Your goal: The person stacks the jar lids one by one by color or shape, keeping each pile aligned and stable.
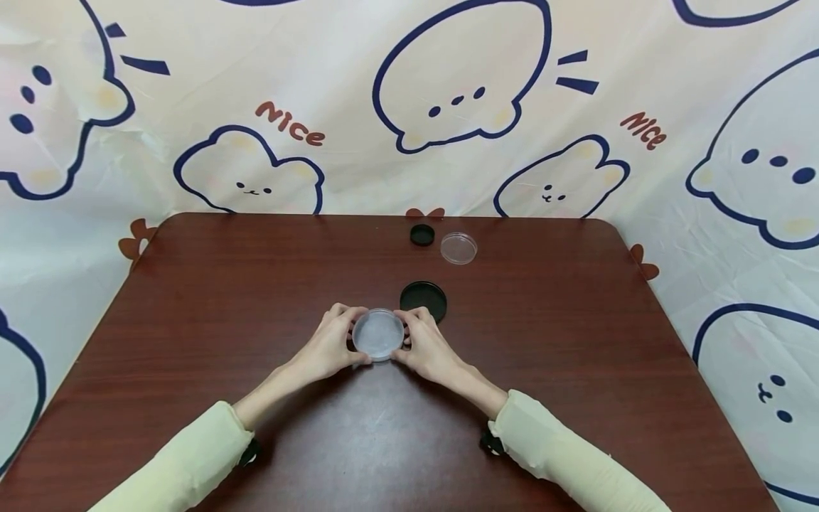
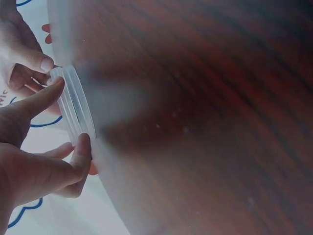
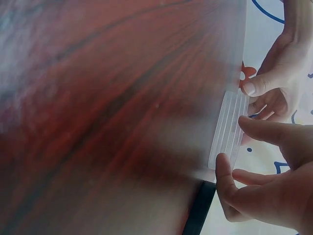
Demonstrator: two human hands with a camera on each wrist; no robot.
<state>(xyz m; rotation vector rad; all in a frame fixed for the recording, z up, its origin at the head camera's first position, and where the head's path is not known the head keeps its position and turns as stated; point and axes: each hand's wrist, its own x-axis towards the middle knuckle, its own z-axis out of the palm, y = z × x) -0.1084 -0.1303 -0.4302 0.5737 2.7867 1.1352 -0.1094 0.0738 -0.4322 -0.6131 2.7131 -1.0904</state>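
A clear, shallow round dish (image 1: 378, 334) with a ridged side is held between both hands near the middle of the table. My left hand (image 1: 328, 344) pinches its left edge, thumb toward me and fingers on the far side. On the opposite edge, my right hand (image 1: 430, 348) pinches it the same way. Seen side-on in the left wrist view, the dish (image 2: 76, 105) shows several stacked rims. A larger black round dish (image 1: 425, 299) lies on the table just beyond my right hand, its near edge partly hidden by that hand.
Toward the table's far edge lie a small black round piece (image 1: 422, 235) and, to its right, another clear round dish (image 1: 458, 249). The brown wooden table (image 1: 256, 270) is bordered at the back and sides by a patterned cloth (image 1: 345, 171).
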